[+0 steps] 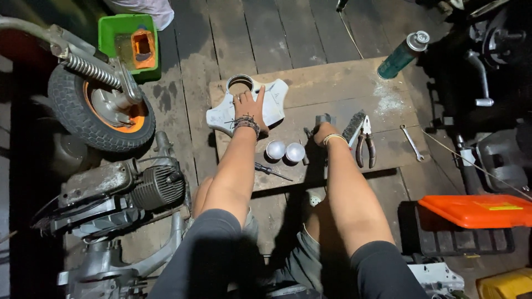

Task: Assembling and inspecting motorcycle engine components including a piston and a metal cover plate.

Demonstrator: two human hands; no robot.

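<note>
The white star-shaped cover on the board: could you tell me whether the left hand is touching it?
Touching. The head view shows the left hand lying flat on the white star-shaped cover, fingers spread over its surface just below the round opening.

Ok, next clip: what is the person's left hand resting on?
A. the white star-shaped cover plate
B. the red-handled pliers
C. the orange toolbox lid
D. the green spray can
A: the left hand lies flat on the white star-shaped cover plate on the wooden board, well apart from the pliers, which lie beyond the right hand.
</note>
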